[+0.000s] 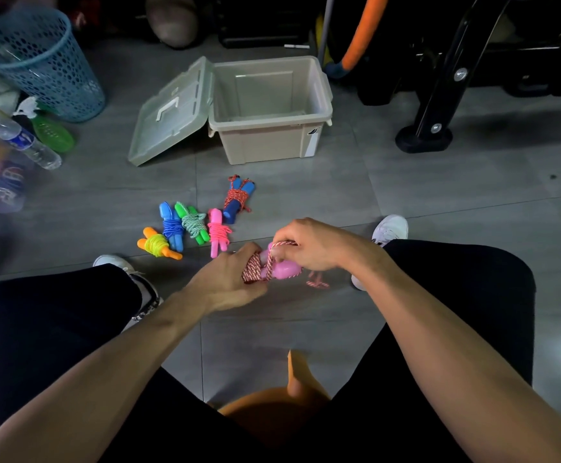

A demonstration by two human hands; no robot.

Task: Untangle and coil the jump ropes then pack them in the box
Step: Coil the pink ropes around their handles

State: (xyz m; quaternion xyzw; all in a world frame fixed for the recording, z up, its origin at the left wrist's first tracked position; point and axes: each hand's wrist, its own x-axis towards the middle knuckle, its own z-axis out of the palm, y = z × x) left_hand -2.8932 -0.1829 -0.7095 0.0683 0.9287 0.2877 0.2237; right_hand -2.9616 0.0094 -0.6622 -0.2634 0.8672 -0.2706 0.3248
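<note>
Pink handles wrapped in red-and-white rope sit between the two hands, low over the grey floor. The left hand comes in from the left with its fingers curled tight around the wound rope and handles. The right hand reaches over from the right, palm down, and pinches a loop of the same rope above the handles. A loose rope end hangs down just under the right hand.

Past the grip, farther from the person, five coiled ropes lie on the floor: an orange one with yellow rope, a blue one, a green one, a pink one and a blue one with red rope. The pink one is nearest to the grip. Beyond them stands the box, well apart from the hands, with its lid flipped open to its left. Nothing shows inside it.

Far to the left of the grip are a blue basket and a water bottle. A black stand is off to the right. White shoes rest on both sides of the hands.
</note>
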